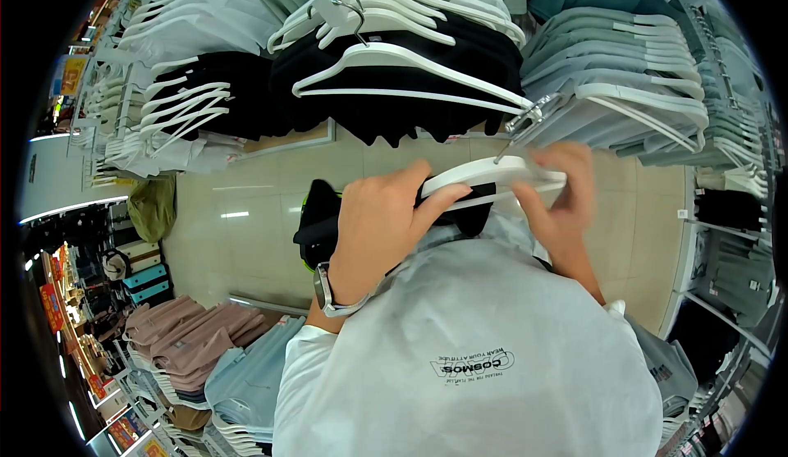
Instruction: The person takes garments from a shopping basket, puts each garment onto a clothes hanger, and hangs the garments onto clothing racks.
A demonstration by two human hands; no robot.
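Note:
My left hand (379, 226), with a watch on its wrist, grips the left part of a white hanger (505, 167). At the hanger's right end is my right hand (566, 198), blurred, its thumb and fingers round the end. The hanger's hook reaches up toward a metal rail end (533, 116); whether it rests there I cannot tell. A light grey printed shirt (492, 317) spreads below the hanger, in front of my body. Just above hangs a bare-looking white hanger (410, 57) before black garments (394, 108).
White garments (197, 14) and black ones (222, 88) hang at upper left, pale green and grey garments (616, 55) at upper right. Pink shirts (197, 338) and light blue shirts (254, 375) are at lower left. An olive bag (152, 209) stands by the tiled floor (222, 252).

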